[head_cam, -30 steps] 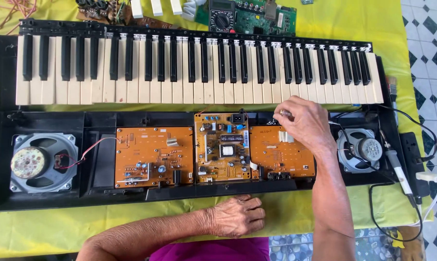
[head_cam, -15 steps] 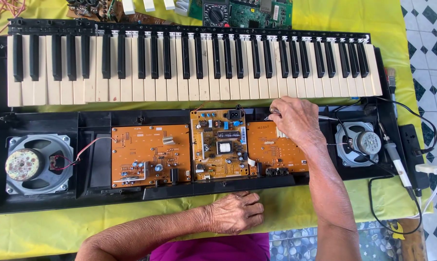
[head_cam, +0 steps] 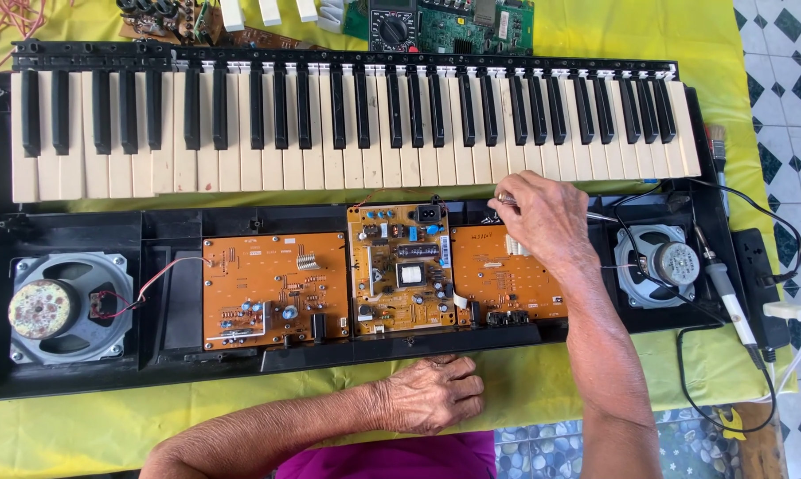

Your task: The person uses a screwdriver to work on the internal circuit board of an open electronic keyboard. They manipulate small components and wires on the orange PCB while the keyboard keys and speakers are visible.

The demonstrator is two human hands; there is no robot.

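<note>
While the right hand (head_cam: 549, 215) holds its fingers pinched together in a grip on a thin silver metal tool (head_cam: 507, 200), the tool tip sits at the far edge of the right-hand orange circuit board (head_cam: 498, 275), just near the row of cream and black piano keys (head_cam: 347, 124). What the tip touches cannot be told. The right forearm crosses the open black plastic keyboard casing (head_cam: 179, 293) from the near right.

The left hand (head_cam: 431, 404) rests flat, palm down and fingers loosely curled, grasping nothing, on the yellow cloth-covered desk (head_cam: 81, 426), touching the near edge of the casing.

Inside the casing, a middle orange circuit board with a black transformer (head_cam: 402, 268) lies just left of the right-hand board, and a left orange circuit board (head_cam: 274, 289) lies beyond it. A large round grey speaker (head_cam: 59, 309) occupies the left end; a smaller round grey speaker (head_cam: 662, 264) occupies the right end. A grey-handled soldering iron (head_cam: 726, 293) lies right of the casing. A green circuit board (head_cam: 476, 22) lies on the far side of the keys.
</note>
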